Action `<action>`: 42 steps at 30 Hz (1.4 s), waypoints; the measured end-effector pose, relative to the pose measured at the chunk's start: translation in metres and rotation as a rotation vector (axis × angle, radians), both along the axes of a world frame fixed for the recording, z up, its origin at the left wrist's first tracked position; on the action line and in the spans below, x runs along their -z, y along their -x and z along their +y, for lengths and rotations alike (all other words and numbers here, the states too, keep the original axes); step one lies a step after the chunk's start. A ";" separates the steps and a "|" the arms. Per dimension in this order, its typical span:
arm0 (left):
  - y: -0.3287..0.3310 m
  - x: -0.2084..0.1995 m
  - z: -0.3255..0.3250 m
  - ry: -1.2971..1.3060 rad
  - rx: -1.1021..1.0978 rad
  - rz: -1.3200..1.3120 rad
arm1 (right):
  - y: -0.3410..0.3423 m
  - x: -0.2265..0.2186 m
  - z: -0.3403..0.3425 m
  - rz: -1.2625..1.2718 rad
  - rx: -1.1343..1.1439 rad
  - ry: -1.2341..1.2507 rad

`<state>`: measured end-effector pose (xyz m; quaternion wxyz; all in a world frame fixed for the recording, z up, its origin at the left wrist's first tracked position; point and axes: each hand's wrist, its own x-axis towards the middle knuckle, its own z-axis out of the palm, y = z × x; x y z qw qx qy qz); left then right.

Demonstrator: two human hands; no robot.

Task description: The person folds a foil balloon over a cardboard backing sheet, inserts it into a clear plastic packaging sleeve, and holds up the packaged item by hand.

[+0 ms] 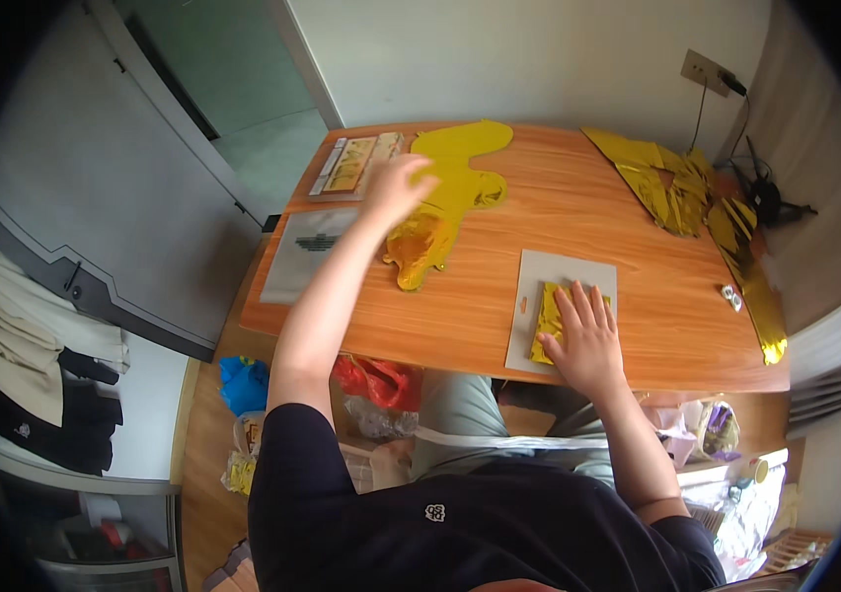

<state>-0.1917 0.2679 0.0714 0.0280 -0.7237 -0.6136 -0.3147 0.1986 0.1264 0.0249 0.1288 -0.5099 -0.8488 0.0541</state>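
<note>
My right hand (588,340) lies flat with its fingers spread on a folded gold foil piece (547,321). Under that foil is a pale grey card (531,276) with a small slot, near the table's front edge. My left hand (401,189) reaches over a flat, uninflated gold foil balloon (455,192), its fingers bent and slightly apart with nothing visible in them. Whether it touches the foil I cannot tell. Left of that hand lies a flat packet with a coloured printed panel (346,166), and nearer me a translucent plastic bag (307,257).
More gold foil (652,183) spreads along the right side of the wooden table (539,212), with a small white object (730,297) beside it. A black stand-like object (766,192) and cables are by the wall socket (707,71). Bags (376,380) sit under the table.
</note>
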 end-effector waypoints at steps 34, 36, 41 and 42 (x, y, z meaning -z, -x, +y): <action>-0.016 0.043 -0.204 0.787 0.234 -1.645 | -0.025 0.010 0.005 0.037 -0.060 -0.116; -0.030 0.054 -0.209 0.780 0.222 -1.792 | -0.044 0.011 0.005 0.019 -0.043 -0.109; -0.074 0.037 -0.223 0.637 0.168 -1.970 | -0.078 0.013 0.003 0.012 0.003 -0.102; -0.075 0.036 -0.226 0.657 0.215 -1.955 | -0.082 0.012 0.003 0.010 0.009 -0.097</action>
